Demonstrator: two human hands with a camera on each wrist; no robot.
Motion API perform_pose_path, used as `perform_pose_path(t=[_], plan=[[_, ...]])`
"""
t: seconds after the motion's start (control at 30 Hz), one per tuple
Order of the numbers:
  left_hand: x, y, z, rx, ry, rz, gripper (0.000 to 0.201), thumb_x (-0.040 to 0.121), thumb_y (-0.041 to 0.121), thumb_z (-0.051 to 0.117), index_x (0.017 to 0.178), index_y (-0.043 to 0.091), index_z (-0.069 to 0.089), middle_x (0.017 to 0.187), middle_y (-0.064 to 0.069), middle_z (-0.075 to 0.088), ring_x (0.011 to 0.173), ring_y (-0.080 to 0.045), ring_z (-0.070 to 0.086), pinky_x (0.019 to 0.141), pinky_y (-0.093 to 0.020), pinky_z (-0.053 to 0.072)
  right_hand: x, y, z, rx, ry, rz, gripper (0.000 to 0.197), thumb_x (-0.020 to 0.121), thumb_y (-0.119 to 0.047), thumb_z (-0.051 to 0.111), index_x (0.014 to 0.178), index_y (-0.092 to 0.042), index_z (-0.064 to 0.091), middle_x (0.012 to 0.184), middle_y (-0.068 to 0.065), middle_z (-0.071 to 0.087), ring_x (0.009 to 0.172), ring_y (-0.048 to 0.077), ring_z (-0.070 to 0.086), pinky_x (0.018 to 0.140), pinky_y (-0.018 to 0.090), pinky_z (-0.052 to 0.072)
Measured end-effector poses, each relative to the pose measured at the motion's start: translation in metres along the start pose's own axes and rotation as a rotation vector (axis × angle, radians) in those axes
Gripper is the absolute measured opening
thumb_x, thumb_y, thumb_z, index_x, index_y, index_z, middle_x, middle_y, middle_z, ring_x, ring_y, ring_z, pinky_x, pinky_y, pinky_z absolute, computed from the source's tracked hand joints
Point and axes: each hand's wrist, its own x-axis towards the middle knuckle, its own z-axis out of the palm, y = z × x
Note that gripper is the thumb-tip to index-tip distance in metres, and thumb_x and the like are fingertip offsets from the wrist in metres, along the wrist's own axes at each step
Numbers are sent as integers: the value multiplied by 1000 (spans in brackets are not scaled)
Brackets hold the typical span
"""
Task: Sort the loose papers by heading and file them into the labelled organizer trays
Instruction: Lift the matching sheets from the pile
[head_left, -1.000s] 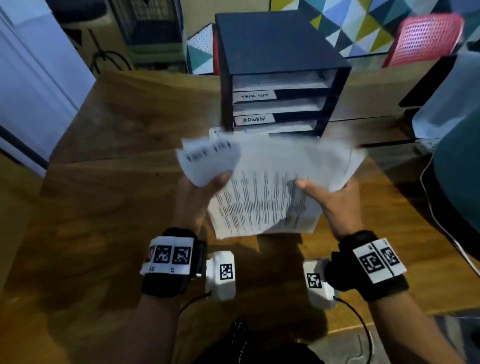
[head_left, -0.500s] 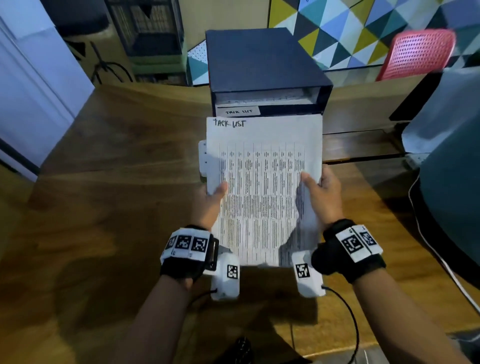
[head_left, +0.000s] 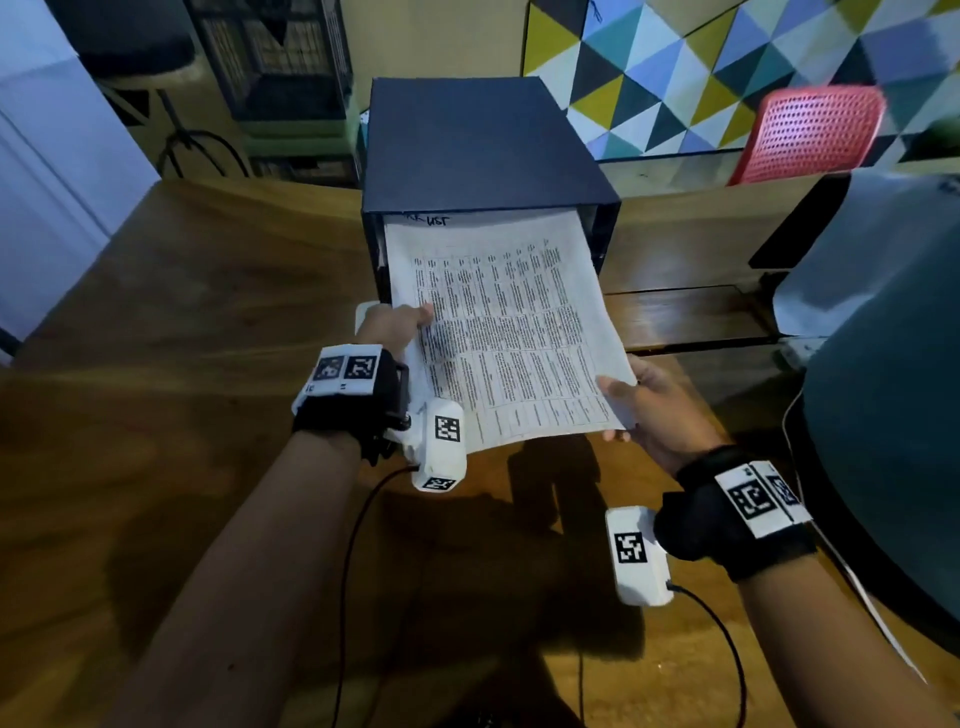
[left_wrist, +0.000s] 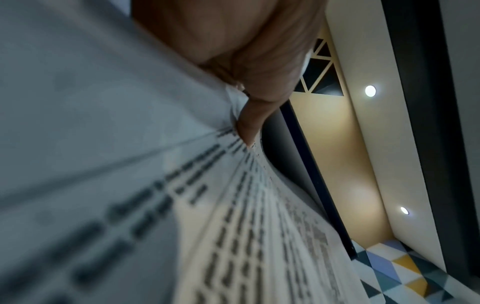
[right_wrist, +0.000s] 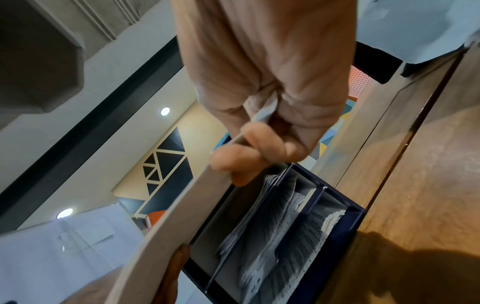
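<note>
A printed sheet (head_left: 509, 332) with a handwritten "TASK LIST" heading slopes up from my hands into the top slot of the dark blue organizer (head_left: 478, 145); its far edge lies just inside the opening. My left hand (head_left: 397, 325) pinches the sheet's left edge, thumb on top, and the left wrist view shows that thumb (left_wrist: 249, 125) pressed on the paper (left_wrist: 233, 236). My right hand (head_left: 639, 400) grips the near right corner. In the right wrist view its fingers (right_wrist: 259, 148) curl round the sheet's edge (right_wrist: 166, 224), with the organizer's lower trays (right_wrist: 280, 236) holding filed papers below.
The organizer stands at the far middle of a wooden table (head_left: 182, 415). A grey covered object (head_left: 883, 415) fills the right side, with a white cable beside it. A red perforated chair (head_left: 815, 130) stands behind the table. Wrist-camera cables trail toward the near edge.
Both hands carried the sheet forward from above the table; its top edge has entered the top tray. The left hand slid further up the left edge. The labels are now hidden behind it.
</note>
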Motion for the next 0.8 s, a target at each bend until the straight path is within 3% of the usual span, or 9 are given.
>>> perform_pose_path(t=[0.1, 0.23, 0.3, 0.37, 0.47, 0.57, 0.67, 0.73, 0.8], plan=[[0, 15, 7, -33, -46, 10, 50, 88, 27, 59, 126, -4, 49, 124, -18, 57, 100, -26, 54, 95, -42, 45, 10, -3, -6, 90, 39, -23, 30, 97, -8, 41, 125, -4, 48, 90, 9, 65, 51, 13, 54, 34, 15, 36], [7, 24, 6, -169, -51, 35, 54, 83, 37, 65, 118, -3, 56, 117, -6, 57, 113, -25, 52, 102, -43, 40, 41, -19, 0, 186, 91, -18, 29, 98, -7, 39, 126, -6, 46, 95, 10, 62, 44, 5, 53, 32, 14, 35], [5, 19, 3, -178, -77, 40, 41, 82, 34, 65, 106, 1, 61, 107, -9, 64, 99, -26, 61, 88, -37, 49, 64, -32, 9, 213, 123, -11, 27, 98, -7, 39, 124, -7, 47, 95, 9, 61, 45, 6, 56, 32, 13, 34], [3, 13, -1, -252, -106, 18, 18, 88, 23, 60, 94, 7, 58, 92, -9, 66, 75, -18, 66, 67, -28, 53, 86, -49, 21, 256, 165, 8, 22, 97, -5, 37, 113, -12, 49, 93, 6, 58, 51, 11, 53, 32, 13, 35], [3, 14, -5, -327, -49, 50, 7, 91, 11, 52, 84, 10, 54, 66, -3, 62, 37, -4, 50, 37, -14, 37, 111, -76, 36, 403, 174, 57, 13, 96, -3, 35, 100, -12, 43, 84, 8, 52, 52, 12, 52, 36, 14, 41], [14, 25, -5, -396, 72, 89, 17, 94, 2, 44, 80, 10, 50, 57, -3, 62, 31, -1, 44, 31, -11, 32, 124, -88, 45, 601, 166, 39, 7, 96, -2, 37, 99, -4, 43, 89, 17, 51, 52, 19, 63, 42, 18, 49], [20, 35, -1, -446, 123, 133, 19, 93, 0, 43, 79, 6, 54, 56, -1, 67, 44, -4, 57, 38, -11, 40, 132, -81, 50, 601, 277, -96, 20, 90, 9, 40, 98, -10, 38, 89, 15, 51, 64, 22, 63, 50, 21, 52], [21, 37, 6, -456, 123, 179, 15, 93, -2, 44, 85, 5, 56, 81, -8, 68, 65, -10, 64, 56, -15, 52, 140, -72, 50, 534, 335, -192, 31, 86, 14, 39, 87, -17, 35, 91, 13, 49, 68, 20, 62, 58, 23, 53], [21, 34, 10, -214, 157, 293, 15, 91, 1, 48, 103, 5, 57, 105, -11, 65, 88, -16, 63, 81, -25, 52, 145, -66, 49, 424, 311, -220, 28, 86, 12, 43, 82, -16, 42, 91, 9, 52, 78, 16, 59, 66, 22, 49]])
